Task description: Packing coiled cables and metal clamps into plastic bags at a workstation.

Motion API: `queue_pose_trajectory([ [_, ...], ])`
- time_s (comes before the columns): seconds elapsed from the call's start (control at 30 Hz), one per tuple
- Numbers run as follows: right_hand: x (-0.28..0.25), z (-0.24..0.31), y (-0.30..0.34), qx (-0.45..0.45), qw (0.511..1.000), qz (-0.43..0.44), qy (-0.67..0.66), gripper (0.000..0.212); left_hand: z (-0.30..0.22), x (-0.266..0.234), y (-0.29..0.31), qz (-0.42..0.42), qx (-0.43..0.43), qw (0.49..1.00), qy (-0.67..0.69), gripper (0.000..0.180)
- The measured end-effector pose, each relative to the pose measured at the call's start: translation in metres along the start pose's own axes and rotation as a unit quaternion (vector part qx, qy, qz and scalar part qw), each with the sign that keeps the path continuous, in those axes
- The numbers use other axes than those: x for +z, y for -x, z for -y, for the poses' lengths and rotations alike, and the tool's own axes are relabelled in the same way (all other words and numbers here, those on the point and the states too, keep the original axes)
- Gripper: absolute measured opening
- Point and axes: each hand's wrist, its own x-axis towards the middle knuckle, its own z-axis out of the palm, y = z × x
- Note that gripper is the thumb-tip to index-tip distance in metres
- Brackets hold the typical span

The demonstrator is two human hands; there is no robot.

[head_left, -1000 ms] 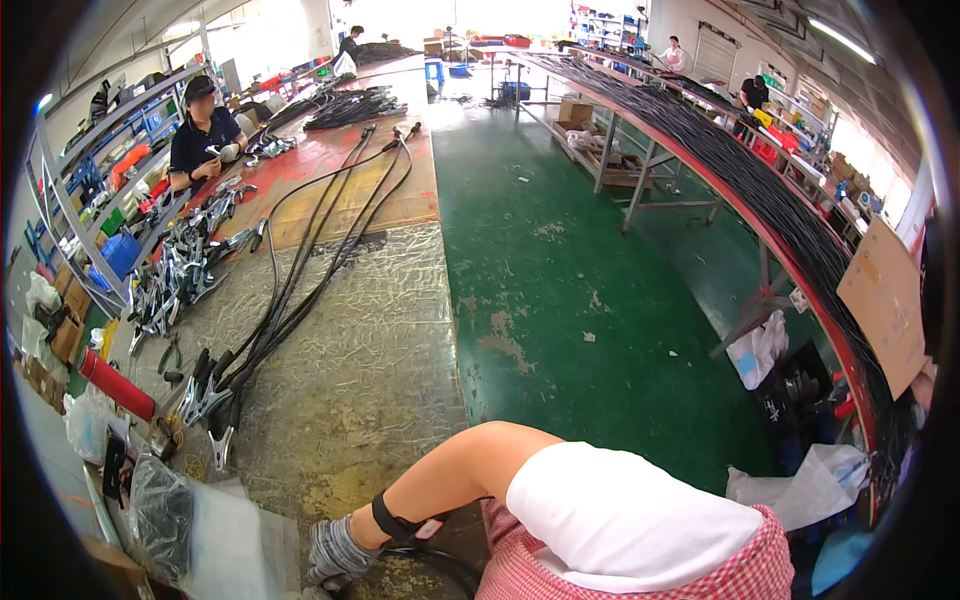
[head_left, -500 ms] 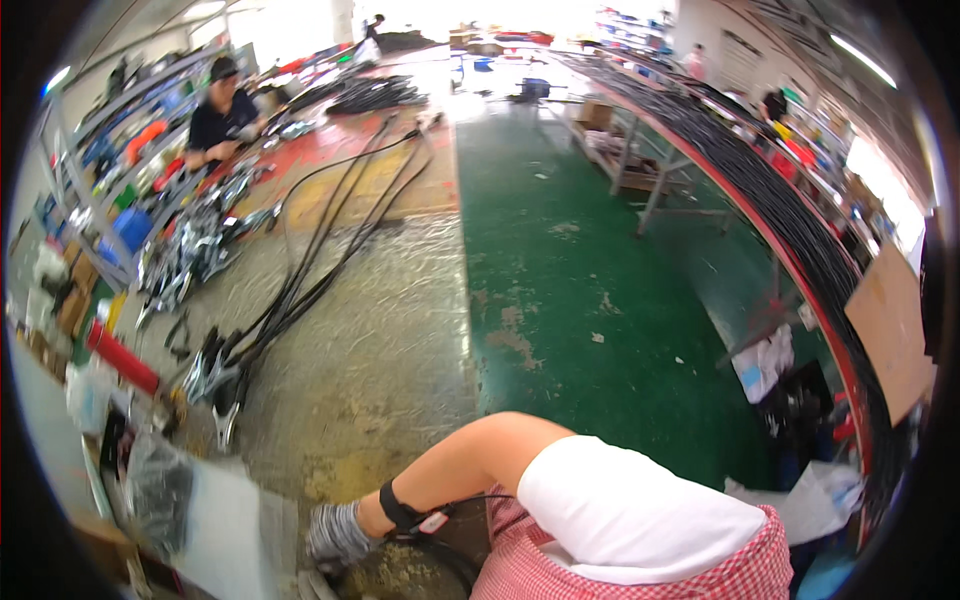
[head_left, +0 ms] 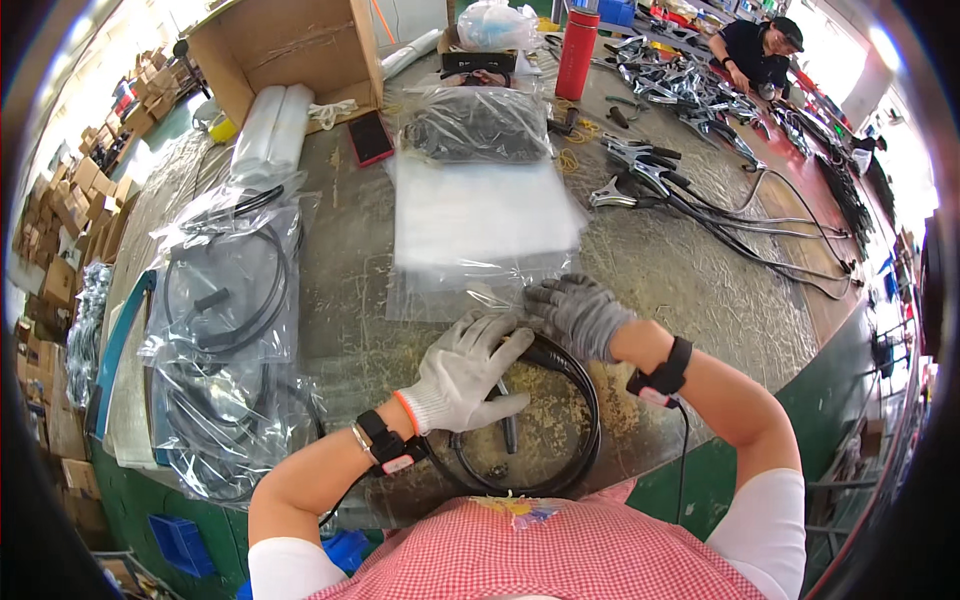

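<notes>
My left hand [head_left: 462, 372], in a white glove with an orange cuff, rests palm down at the upper left of a coiled black cable [head_left: 588, 445], thumb and fingers apart. My right hand [head_left: 580, 316], in a grey glove, reaches leftward over the top of the coil. Its fingers are stretched out, with the tips at the near edge of a stack of clear plastic bags [head_left: 480, 215]; its thumb is hidden. Inside the coil a dark rod-shaped piece [head_left: 509, 425] shows below my left thumb. Neither hand plainly grips anything.
Bagged cable coils [head_left: 225, 290] lie at the left. Behind the stack are a cardboard box [head_left: 285, 60], a dark phone-like slab [head_left: 371, 138] and a red bottle [head_left: 577, 55]. Metal clamps with cables [head_left: 640, 170] spread at the right. A co-worker [head_left: 762, 55] sits at the far right.
The view has swung left from the aisle and long cable rack to the tabletop. Both hands and the coil are now fully seen; earlier only one gloved hand showed, low in the picture.
</notes>
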Motion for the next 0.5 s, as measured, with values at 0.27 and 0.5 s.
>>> queue_pose_trajectory([
  [0.27,0.002,0.008,-0.051,0.153,0.976,-0.072,-0.135,0.020,-0.011,0.001,0.001,0.010,0.014,0.999,0.038,0.062],
  [0.5,0.030,-0.008,-0.048,0.243,0.871,-0.177,-0.389,0.032,0.004,-0.010,0.016,-0.048,-0.126,0.981,0.141,0.029],
])
